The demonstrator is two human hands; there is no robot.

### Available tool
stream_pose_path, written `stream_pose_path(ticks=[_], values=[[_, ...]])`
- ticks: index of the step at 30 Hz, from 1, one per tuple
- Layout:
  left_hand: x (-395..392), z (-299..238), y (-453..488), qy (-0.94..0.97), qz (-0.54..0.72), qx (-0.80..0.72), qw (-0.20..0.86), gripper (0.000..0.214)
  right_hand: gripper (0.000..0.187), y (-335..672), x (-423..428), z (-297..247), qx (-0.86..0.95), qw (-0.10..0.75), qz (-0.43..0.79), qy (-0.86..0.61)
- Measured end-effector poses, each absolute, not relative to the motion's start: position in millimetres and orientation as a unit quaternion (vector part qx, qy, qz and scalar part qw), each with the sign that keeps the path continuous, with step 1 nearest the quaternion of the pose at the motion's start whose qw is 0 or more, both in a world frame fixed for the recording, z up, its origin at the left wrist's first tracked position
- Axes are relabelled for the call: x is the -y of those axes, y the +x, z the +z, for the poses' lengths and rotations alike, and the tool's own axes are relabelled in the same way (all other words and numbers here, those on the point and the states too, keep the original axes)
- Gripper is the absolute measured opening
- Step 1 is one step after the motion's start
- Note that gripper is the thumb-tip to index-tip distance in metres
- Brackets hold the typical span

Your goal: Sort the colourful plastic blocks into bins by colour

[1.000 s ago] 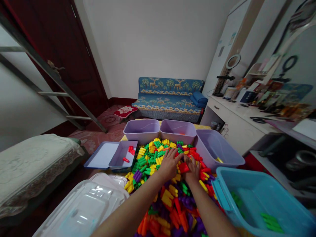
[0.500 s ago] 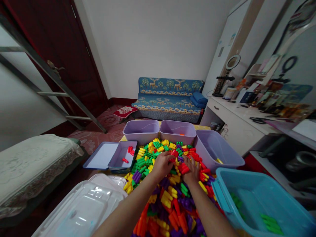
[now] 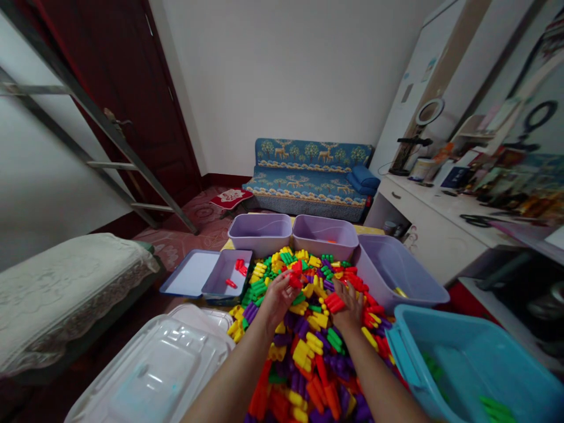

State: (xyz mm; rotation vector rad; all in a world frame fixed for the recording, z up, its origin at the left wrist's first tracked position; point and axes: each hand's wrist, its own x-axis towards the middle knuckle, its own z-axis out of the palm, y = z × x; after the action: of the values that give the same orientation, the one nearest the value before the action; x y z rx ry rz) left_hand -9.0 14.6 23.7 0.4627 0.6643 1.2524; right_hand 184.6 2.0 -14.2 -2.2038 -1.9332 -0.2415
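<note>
My left hand (image 3: 278,298) is raised a little over the heap of toy blocks (image 3: 304,346), its fingertips pinching red toy blocks (image 3: 296,275). Lower down to the right, my right hand (image 3: 349,308) is at the surface of the heap. Another red toy block (image 3: 335,303) sits at its thumb side and appears gripped there, though the thumb is hidden. The other fingers spread over red pieces. The blocks are ribbed tube shapes in red, yellow, green and purple.
Purple bins (image 3: 259,239) line the heap's far side, with another purple bin (image 3: 396,276) at right. A blue tub (image 3: 476,341) holds green blocks. An opened shallow box (image 3: 227,276) holds red pieces. Clear lids (image 3: 154,364) lie left; a patterned sofa (image 3: 308,170) stands beyond.
My left hand has lifted from the heap and drawn slightly left with red blocks in its fingers. My right hand stays nearly in place. The whole view has shifted slightly.
</note>
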Motion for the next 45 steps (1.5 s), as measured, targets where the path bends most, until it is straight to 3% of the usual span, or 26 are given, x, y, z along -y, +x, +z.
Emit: stream_pose_path(ticks=[15,21,29,36,40,45], values=[[-8.8,25.8,-15.3,0.164,0.585,-0.297,0.737,0.021,0.042,187.2,-4.8,-20.3,0.656,0.102,-0.088,-0.743],[-7.5,28.1,-18.5,0.202,0.538,-0.374,0.728,0.033,0.041,186.9,-5.1,-21.3,0.658,0.107,-0.089,-0.740],[3.0,51.9,-25.1,0.435,0.524,-0.453,0.574,0.042,0.043,188.6,-5.3,-25.0,0.662,0.106,-0.099,-0.736],[-6.3,45.8,-74.5,0.097,0.770,-0.414,0.476,0.021,0.043,187.7,-4.3,-21.9,0.660,0.114,-0.104,-0.735],[-7.2,44.1,-101.7,-0.042,0.786,-0.409,0.462,0.016,0.043,188.4,-5.1,-22.6,0.659,0.114,-0.102,-0.736],[-7.3,38.7,-108.1,-0.049,0.773,-0.414,0.479,0.022,0.043,187.7,-4.5,-21.0,0.658,0.118,-0.087,-0.739]])
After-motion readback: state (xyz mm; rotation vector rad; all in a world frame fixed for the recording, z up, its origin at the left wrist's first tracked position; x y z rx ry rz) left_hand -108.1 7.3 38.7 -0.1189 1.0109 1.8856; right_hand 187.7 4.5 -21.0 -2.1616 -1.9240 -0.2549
